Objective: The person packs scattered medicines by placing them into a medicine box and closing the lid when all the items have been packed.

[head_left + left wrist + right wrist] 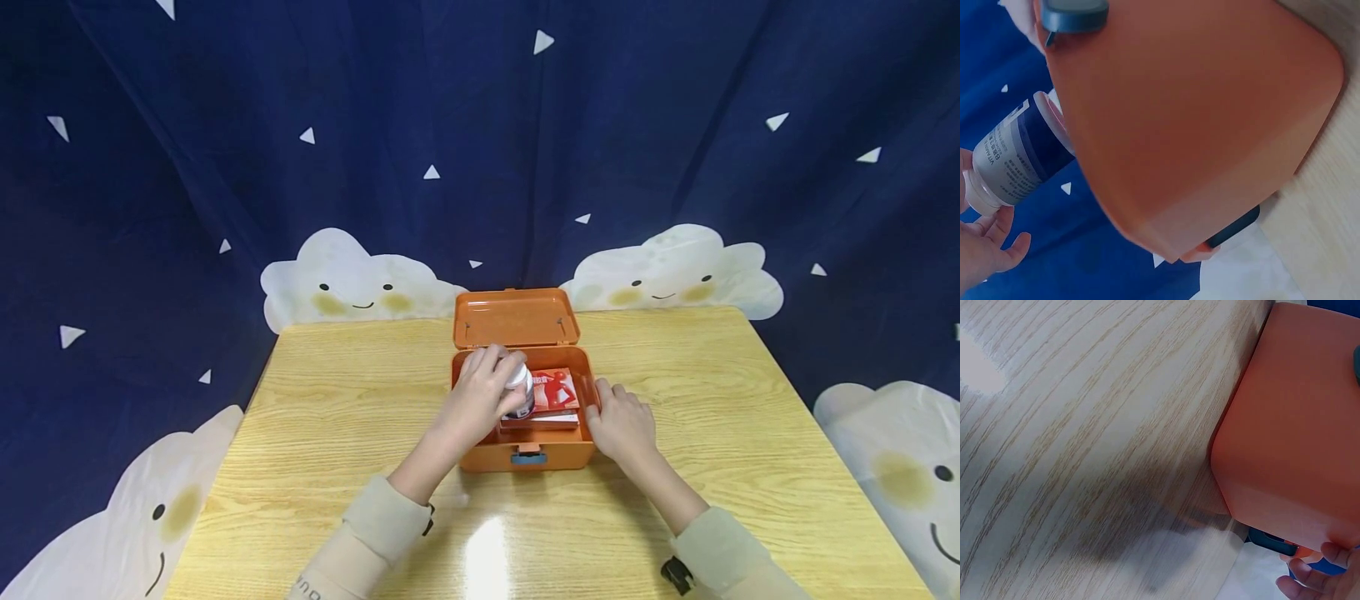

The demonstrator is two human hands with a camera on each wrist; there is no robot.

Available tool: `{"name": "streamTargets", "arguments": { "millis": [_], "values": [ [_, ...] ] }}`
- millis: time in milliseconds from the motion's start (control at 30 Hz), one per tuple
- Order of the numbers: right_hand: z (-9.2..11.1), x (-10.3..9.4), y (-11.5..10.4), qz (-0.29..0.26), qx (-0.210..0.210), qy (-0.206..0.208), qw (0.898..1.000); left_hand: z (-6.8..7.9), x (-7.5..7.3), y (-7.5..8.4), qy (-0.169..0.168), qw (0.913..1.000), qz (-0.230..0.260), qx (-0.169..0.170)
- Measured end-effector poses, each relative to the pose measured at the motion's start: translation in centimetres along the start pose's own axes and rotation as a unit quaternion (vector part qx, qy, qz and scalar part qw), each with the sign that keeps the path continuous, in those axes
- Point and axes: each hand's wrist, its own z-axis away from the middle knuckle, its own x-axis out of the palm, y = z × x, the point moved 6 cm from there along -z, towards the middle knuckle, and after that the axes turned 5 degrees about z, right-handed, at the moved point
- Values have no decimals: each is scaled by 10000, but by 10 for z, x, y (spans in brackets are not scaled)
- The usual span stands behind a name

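An orange storage box [480,458] stands on the table with its lid [517,321] raised at the back. Above its left half my left hand [474,398] grips a vitamin bottle [1019,150] by its white cap end. The bottle has a white and dark blue label and is tilted in the left wrist view; the box wall hides its lower end there. My right hand [624,423] rests at the box's right rim, fingers loosely bent and spread. Inside the box lie a red carton [555,390] and a flat box [551,421] beneath it.
A blue-grey latch [528,457] sits on the front of the storage box. The wooden table [352,383] extends to both sides and toward me. Behind it hangs a dark blue curtain [480,100] with white clouds and triangles.
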Motion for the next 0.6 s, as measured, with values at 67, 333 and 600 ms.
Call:
{"name": "streamTargets", "arguments": {
  "millis": [67, 333, 600],
  "values": [
    [0, 0, 0, 3, 6, 11, 10000, 1, 3, 1, -101, 9999, 52, 8],
    [0, 0, 0, -23, -26, 34, 10000, 7, 16, 0, -342, 9994, 34, -38],
    [0, 0, 0, -31, -20, 60, 10000, 11, 25, 0, -428, 9988, -175, 153]
  ]
}}
